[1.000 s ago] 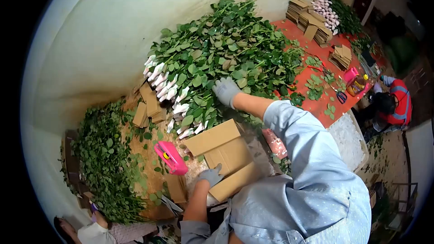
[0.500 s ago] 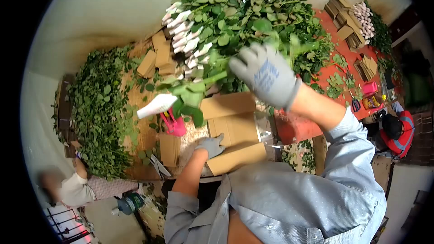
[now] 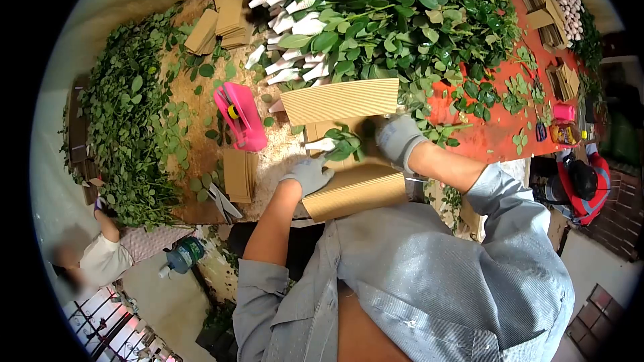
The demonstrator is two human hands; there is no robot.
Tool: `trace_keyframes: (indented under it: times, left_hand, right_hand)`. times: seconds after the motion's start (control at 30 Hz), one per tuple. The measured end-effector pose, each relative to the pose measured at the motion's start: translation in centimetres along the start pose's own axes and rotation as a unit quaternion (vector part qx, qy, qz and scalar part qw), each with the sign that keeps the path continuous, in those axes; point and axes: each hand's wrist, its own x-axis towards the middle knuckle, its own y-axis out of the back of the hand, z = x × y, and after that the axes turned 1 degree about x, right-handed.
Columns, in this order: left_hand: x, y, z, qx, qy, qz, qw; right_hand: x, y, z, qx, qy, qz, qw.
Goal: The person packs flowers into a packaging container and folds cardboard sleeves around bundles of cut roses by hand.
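Observation:
A folded cardboard sheet (image 3: pixel 355 193) lies in front of me with its near and far flaps raised. Inside it rests a rose (image 3: pixel 345 143) with green leaves, its bud in a white net sleeve pointing left. My right hand (image 3: pixel 400 141), in a grey glove, is closed around the rose's stem end at the cardboard's right side; the fingertips are partly hidden. My left hand (image 3: pixel 310 175), gloved too, lies against the cardboard's left end just below the bud, thumb apart from the fingers. Left of the cardboard stands a pink tape dispenser (image 3: pixel 247 124).
Sleeved roses (image 3: pixel 396 20) are heaped at the back. Cardboard pieces (image 3: pixel 238 174) and scissors (image 3: pixel 223 201) lie at the left front. Loose foliage (image 3: pixel 134 127) covers the far left. A co-worker in a red vest (image 3: pixel 587 188) is at right, another person (image 3: pixel 107 261) at left.
My right hand has come down from above the table, bringing the rose into the cardboard. My left hand stays at the cardboard's left end. The camera view has shifted.

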Motion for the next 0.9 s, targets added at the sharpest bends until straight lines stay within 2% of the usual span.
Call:
trace_keyframes:
  times: [0.07, 0.13, 0.2, 0.27, 0.33, 0.4, 0.43, 0.47, 0.53, 0.6, 0.67, 0.7, 0.77, 0.9]
  left_hand:
    - [-0.1, 0.2, 0.1, -0.009, -0.004, -0.009, 1.000]
    - [0.1, -0.1, -0.1, 0.014, -0.014, -0.002, 1.000]
    - [-0.2, 0.2, -0.1, -0.001, -0.018, -0.002, 1.000]
    - [-0.6, 0.6, -0.4, -0.022, -0.026, -0.008, 0.999]
    - [-1.0, 0.1, -1.5, -0.034, -0.041, 0.019, 0.998]
    - [-1.7, -0.1, -2.5, -0.103, -0.126, 0.111, 0.980]
    - [-2.6, 0.3, -2.2, -0.192, -0.124, 0.159, 0.960]
    - [-3.3, 1.0, -1.9, -0.194, -0.125, 0.156, 0.960]
    - [-4.3, 1.8, -1.6, -0.281, -0.016, 0.130, 0.951]
    - [-3.4, 0.4, -2.8, -0.235, -0.040, 0.165, 0.957]
    - [-2.9, 0.2, -3.1, -0.100, -0.112, 0.176, 0.973]
    - [-2.2, 0.0, -3.3, -0.099, -0.111, 0.176, 0.973]
    - [-0.7, -1.0, -3.7, -0.017, -0.072, 0.102, 0.992]
    - [-0.8, -1.9, -5.2, 0.044, -0.098, 0.142, 0.984]
  right_hand:
    - [0.2, 2.6, -1.5, 0.003, 0.074, 0.021, 0.997]
    - [2.3, 2.6, -3.1, 0.024, 0.108, 0.001, 0.994]
    - [4.4, 0.2, -3.7, -0.013, 0.119, 0.016, 0.993]
    - [6.9, -3.6, -3.6, 0.057, 0.134, 0.072, 0.987]
    - [6.9, -3.7, -3.8, 0.054, 0.149, 0.088, 0.983]
    - [6.3, -3.2, -3.9, 0.049, 0.195, 0.050, 0.978]
    - [5.8, -2.6, -4.0, 0.082, 0.213, 0.001, 0.974]
    - [5.4, -2.2, -4.1, 0.116, 0.228, -0.047, 0.966]
    - [5.1, -4.2, -4.8, 0.167, 0.215, -0.084, 0.958]
    - [5.3, -4.7, -4.6, 0.159, 0.219, -0.097, 0.958]
    - [5.4, -4.9, -4.6, 0.153, 0.224, -0.107, 0.957]
    - [5.5, -5.1, -4.5, 0.147, 0.233, -0.093, 0.957]
    - [5.5, -5.4, -4.4, 0.141, 0.240, -0.078, 0.957]
    - [5.8, -6.1, -4.4, 0.152, 0.237, -0.068, 0.957]
